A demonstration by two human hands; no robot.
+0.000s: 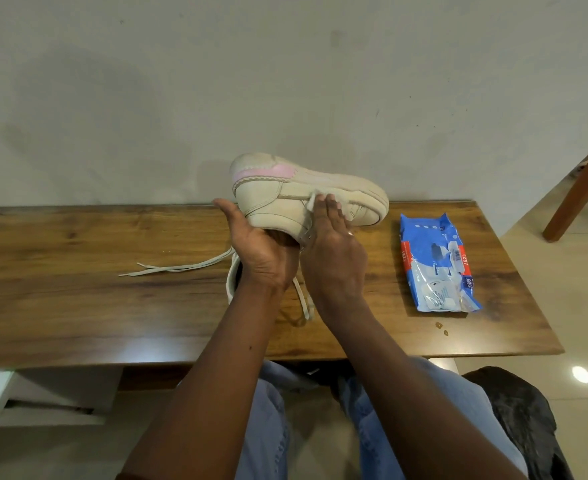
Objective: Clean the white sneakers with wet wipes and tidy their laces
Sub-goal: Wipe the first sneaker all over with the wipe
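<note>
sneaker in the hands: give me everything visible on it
The sneaker is off-white, leather-looking, with a pink patch by the heel and a thick pale sole. It is held above the wooden table, tipped on its side, toe to the right. The left hand cups it from below; the right hand presses a white wipe on its side. Its loose laces trail onto the table.

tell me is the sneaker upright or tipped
Tipped: the sneaker lies on its side, held off the table by the left hand, laces trailing loose.
</note>
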